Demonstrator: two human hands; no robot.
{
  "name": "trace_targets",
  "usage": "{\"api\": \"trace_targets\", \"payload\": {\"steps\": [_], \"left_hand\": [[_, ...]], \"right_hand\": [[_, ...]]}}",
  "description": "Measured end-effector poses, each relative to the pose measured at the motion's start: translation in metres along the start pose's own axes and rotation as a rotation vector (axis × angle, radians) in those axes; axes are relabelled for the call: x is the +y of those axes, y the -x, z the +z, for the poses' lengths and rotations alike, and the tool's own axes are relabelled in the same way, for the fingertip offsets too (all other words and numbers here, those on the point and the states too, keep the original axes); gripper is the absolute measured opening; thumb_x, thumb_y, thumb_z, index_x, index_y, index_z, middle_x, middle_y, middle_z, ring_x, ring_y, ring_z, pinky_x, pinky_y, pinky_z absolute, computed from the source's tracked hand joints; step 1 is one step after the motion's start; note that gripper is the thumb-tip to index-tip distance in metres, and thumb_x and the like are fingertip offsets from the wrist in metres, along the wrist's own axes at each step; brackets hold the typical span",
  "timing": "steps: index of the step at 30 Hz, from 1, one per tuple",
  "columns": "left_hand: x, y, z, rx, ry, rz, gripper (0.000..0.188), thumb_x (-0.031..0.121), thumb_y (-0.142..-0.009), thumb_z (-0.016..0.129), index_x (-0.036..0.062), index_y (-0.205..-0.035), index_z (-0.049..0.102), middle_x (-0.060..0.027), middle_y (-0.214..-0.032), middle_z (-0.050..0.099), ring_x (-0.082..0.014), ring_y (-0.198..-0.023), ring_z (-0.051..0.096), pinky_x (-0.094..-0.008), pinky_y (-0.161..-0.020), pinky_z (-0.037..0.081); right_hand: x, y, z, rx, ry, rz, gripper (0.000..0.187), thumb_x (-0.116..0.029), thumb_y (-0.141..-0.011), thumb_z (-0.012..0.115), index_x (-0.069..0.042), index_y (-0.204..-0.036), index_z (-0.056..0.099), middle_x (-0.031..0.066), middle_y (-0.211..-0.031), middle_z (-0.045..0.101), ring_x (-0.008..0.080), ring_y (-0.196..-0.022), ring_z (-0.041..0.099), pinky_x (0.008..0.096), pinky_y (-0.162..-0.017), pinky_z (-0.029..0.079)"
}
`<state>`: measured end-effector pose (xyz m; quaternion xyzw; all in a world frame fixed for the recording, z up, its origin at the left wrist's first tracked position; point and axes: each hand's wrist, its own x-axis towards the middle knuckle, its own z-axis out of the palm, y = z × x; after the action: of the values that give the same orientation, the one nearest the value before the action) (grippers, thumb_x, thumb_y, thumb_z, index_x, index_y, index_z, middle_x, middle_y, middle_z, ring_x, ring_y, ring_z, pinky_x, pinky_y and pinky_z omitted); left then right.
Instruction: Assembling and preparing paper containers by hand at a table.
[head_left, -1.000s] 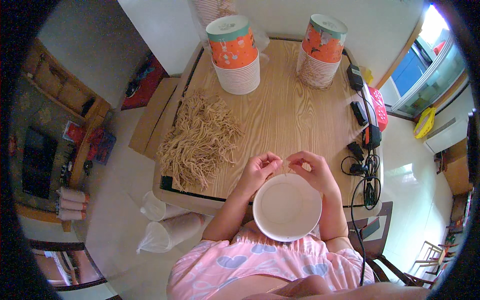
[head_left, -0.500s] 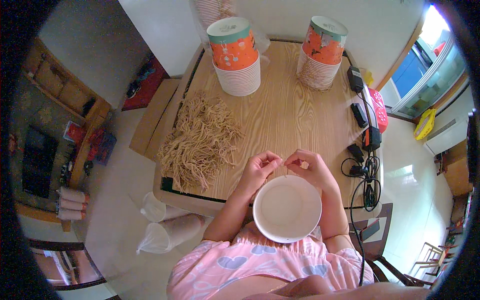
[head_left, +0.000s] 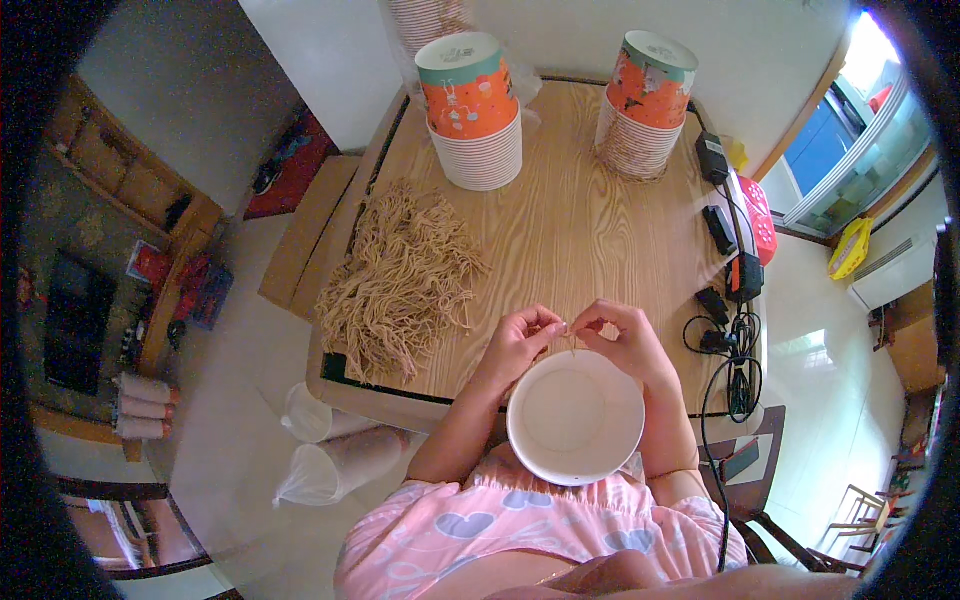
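Observation:
A white paper bucket (head_left: 577, 425) rests against my lap at the table's near edge, its opening turned up toward me. Just beyond its far rim, my left hand (head_left: 518, 342) and my right hand (head_left: 618, 338) meet with thumbs and forefingers pinched. A thin piece of tan twine (head_left: 573, 341) shows between the fingertips; the rest of it is mostly hidden by fingers and rim. To the left lies a loose heap of tan twine strands (head_left: 400, 285).
Upside-down paper buckets with orange and green prints stand in a left stack (head_left: 475, 125) and a right stack (head_left: 645, 105), the right one with twine about its rims. Black adapters and a coiled cable (head_left: 742, 370) line the right edge. Bagged bucket stacks (head_left: 345, 467) lie on the floor.
My fingertips have shifted slightly, and the twine between them shows a little more. The bucket and the heap stay where they were.

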<state>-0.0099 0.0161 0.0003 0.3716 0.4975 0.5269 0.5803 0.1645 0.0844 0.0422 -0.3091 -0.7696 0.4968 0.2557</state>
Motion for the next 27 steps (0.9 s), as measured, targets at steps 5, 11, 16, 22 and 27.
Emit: {"api": "trace_targets", "payload": {"steps": [5,11,16,22,27], "left_hand": [[0.002,0.001,0.002,0.024,0.016,0.030,0.007,0.012,-0.085,0.062,0.0052,-0.084,0.062,0.0055,-0.069,0.055,-0.0005,-0.056,0.042,-0.0176,-0.047,0.032],[-0.001,0.000,-0.001,0.010,0.070,0.021,0.007,0.011,-0.085,0.061,0.0043,-0.084,0.062,0.0047,-0.072,0.056,-0.0008,-0.060,0.045,-0.0170,-0.052,0.035],[0.002,0.001,0.000,0.013,0.072,0.018,0.007,0.011,-0.086,0.060,0.0038,-0.085,0.062,0.0040,-0.074,0.056,-0.0012,-0.063,0.046,-0.0166,-0.055,0.036],[0.005,0.000,0.000,-0.016,-0.003,-0.023,0.010,0.015,-0.086,0.060,0.0045,-0.086,0.062,0.0041,-0.071,0.056,-0.0015,-0.060,0.046,-0.0176,-0.052,0.036],[-0.004,-0.004,-0.002,-0.086,-0.011,-0.056,0.012,0.017,-0.086,0.060,0.0060,-0.086,0.062,0.0050,-0.068,0.054,-0.0017,-0.055,0.044,-0.0189,-0.048,0.035]], "right_hand": [[0.003,0.000,0.002,0.016,-0.035,-0.007,0.007,0.002,-0.077,0.061,0.000,-0.083,0.063,0.0032,-0.079,0.062,0.0104,-0.077,0.058,0.0240,-0.070,0.047],[0.006,-0.001,0.005,0.017,-0.049,0.015,0.008,0.002,-0.078,0.062,0.000,-0.085,0.063,0.0042,-0.082,0.064,0.0106,-0.077,0.059,0.0244,-0.071,0.048],[0.001,-0.003,0.003,0.000,0.022,0.036,0.007,0.001,-0.077,0.064,-0.002,-0.084,0.065,0.0051,-0.081,0.063,0.0117,-0.076,0.059,0.0248,-0.068,0.047],[0.001,-0.004,0.001,0.004,0.065,-0.172,0.009,0.002,-0.074,0.064,-0.003,-0.082,0.066,0.0057,-0.078,0.060,0.0177,-0.073,0.060,0.0272,-0.066,0.047],[0.000,-0.003,-0.003,-0.021,0.111,-0.279,0.008,0.003,-0.073,0.065,-0.002,-0.080,0.066,0.0068,-0.076,0.063,0.0185,-0.073,0.062,0.0287,-0.066,0.048]]}}
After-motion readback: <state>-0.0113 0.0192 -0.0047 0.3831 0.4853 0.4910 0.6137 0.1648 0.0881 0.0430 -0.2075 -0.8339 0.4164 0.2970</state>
